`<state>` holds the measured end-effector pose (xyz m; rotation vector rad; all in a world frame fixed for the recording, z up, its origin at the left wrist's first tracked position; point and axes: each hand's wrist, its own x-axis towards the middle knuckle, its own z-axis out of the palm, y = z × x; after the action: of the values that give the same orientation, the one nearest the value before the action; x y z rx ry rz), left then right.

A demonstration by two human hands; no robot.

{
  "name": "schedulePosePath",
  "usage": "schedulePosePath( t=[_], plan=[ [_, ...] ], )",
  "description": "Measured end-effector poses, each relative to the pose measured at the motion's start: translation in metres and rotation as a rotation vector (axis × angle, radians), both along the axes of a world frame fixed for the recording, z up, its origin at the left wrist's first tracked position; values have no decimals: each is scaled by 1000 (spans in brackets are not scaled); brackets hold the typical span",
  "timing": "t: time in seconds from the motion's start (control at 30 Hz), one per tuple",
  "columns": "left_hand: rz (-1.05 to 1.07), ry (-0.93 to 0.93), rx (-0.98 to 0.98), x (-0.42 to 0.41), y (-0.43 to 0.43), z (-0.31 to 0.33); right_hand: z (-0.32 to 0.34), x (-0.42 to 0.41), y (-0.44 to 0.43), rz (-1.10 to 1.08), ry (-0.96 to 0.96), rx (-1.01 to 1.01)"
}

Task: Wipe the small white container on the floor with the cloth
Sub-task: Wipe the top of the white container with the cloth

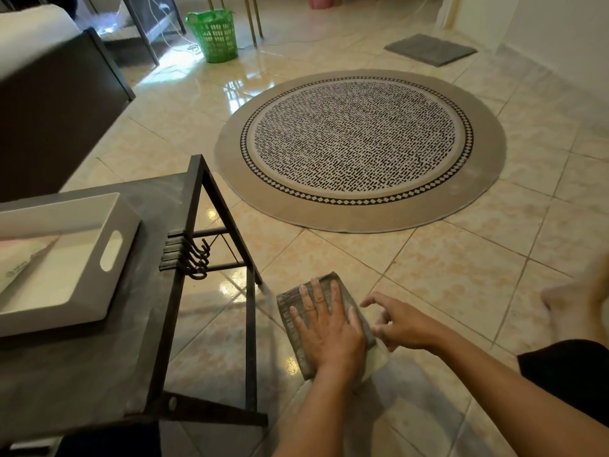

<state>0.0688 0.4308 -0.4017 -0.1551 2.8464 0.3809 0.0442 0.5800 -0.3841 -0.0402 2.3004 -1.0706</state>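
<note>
Head view, white tray (117, 225) on table (158, 206), contents unclear

The left hand (326, 328) lies flat, palm down, fingers (308, 296) spread and straight. The right hand (400, 321) hovers just beside it, fingers curled loosely, both forearms reaching forward

Left hand (324, 334) lies flat on the cloth (324, 291), hiding its middle and whatever is under it. The container can't be made out. Right hand (400, 324) is motion-blurred at the fingertips. White tray (71, 258) is cut off by the left edge. A pale blurred shape (576, 301) at the right edge can't be identified.
</note>
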Motion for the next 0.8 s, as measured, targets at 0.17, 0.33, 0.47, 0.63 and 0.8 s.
schedulePosePath(
  t=[0.17,0.33,0.47,0.63,0.8],
  plan=[
    [-50,21,47,2,-11,3,5,-23,-15,-35,-32,-135],
    [-89,67,58,1,-26,3,6,-41,-25,-69,-149,-291],
    [-91,96,48,-5,-30,3,-2,-34,-23,-153,-114,-343],
    [-141,70,36,-4,-24,3,-4,-33,-20,-186,-85,-332],
    [-250,114,18,-9,-47,-2,0,-40,-20,-158,-114,-307]
  ],
)
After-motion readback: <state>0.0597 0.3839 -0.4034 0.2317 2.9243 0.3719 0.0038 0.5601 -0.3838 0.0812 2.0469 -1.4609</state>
